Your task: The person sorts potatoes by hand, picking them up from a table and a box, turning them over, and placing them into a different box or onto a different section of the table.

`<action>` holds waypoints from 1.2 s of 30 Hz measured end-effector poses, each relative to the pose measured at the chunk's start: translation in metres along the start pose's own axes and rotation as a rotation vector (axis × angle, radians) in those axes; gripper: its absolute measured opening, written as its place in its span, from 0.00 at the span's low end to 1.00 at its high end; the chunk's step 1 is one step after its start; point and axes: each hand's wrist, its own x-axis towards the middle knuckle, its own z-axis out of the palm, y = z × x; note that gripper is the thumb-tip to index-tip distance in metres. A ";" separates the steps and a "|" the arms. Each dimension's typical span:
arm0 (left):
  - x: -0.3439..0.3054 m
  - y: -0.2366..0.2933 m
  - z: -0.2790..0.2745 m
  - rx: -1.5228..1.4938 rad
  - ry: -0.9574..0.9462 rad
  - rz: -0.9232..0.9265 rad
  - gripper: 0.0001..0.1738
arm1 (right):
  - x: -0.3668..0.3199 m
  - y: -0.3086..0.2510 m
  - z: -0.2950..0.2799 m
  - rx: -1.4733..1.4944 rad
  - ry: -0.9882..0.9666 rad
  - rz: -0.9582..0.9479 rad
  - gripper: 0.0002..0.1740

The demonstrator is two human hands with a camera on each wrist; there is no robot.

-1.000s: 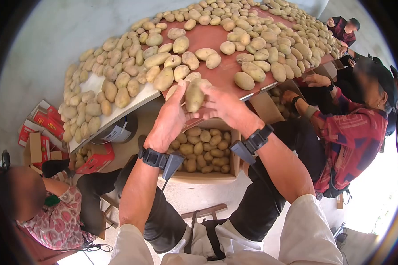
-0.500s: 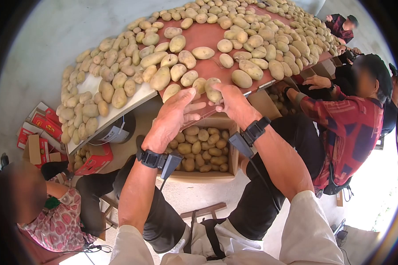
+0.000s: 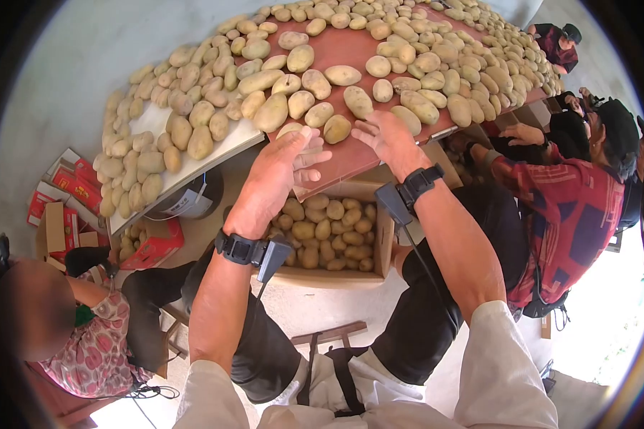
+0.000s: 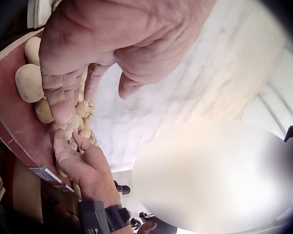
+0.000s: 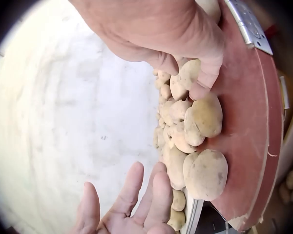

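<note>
My left hand (image 3: 283, 168) hovers palm inward over the front of the red tabletop (image 3: 347, 161), its fingers loosely extended and holding nothing. My right hand (image 3: 395, 143) reaches over the same front part, with its fingertips right at an oval potato (image 3: 358, 102) that lies on the tabletop. Between the hands, near the edge, sits a rounder, yellowish potato (image 3: 336, 129). In the right wrist view, the right thumb and fingers (image 5: 210, 68) overlap a potato (image 5: 189, 73), and the left hand (image 5: 136, 209) shows below with spread fingers.
Many potatoes cover the tabletop's back and both sides. Below its front edge stands a cardboard box (image 3: 322, 277) of potatoes. A bucket (image 3: 193, 200) and red cartons (image 3: 68, 200) are at left. People sit close on both sides, one in a checked shirt (image 3: 558, 193).
The potato in my right hand has gone from near the table edge to farther back among the others, and the fingers have loosened. My left hand stays near the edge, without a potato.
</note>
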 end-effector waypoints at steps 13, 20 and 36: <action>-0.004 0.006 -0.036 -0.046 0.120 0.127 0.33 | -0.035 -0.020 -0.033 -0.520 -0.331 -0.083 0.20; -0.007 0.019 -0.054 -0.223 0.155 0.186 0.27 | -0.101 0.009 -0.002 -1.303 -0.741 0.344 0.15; -0.031 0.030 -0.071 -0.393 0.179 0.221 0.25 | 0.005 0.253 -0.043 -1.956 -1.009 0.035 0.26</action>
